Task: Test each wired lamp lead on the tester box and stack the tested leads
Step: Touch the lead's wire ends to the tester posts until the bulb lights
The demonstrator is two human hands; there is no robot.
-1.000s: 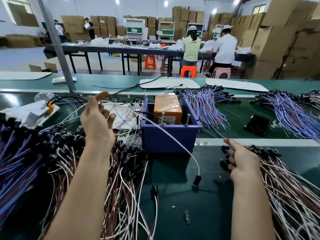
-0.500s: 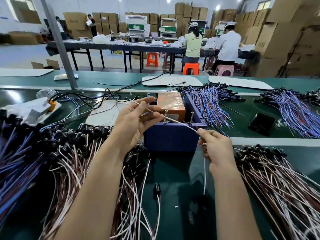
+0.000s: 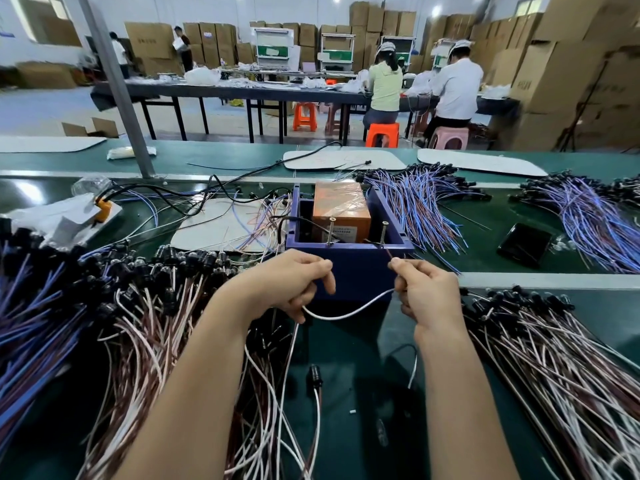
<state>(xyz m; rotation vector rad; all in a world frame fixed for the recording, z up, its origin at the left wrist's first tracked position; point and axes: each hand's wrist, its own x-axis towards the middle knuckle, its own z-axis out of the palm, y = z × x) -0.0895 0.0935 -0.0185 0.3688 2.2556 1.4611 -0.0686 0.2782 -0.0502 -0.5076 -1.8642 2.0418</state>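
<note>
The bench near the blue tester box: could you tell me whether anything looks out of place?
One lead lies stray on the green mat between the left pile and right pile, part of neither. A white scrap lies near it.

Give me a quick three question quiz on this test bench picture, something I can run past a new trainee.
1. True or false: the left hand and the right hand both pinch the same thin white wire lead.
2. What sits inside the dark blue plastic tester box? A: an orange taped block. B: a black phone. C: a white plastic bag.
3. How many upright metal screws stand inside the box near its front wall?

Key: 1 true; 2 A; 3 two.
</note>
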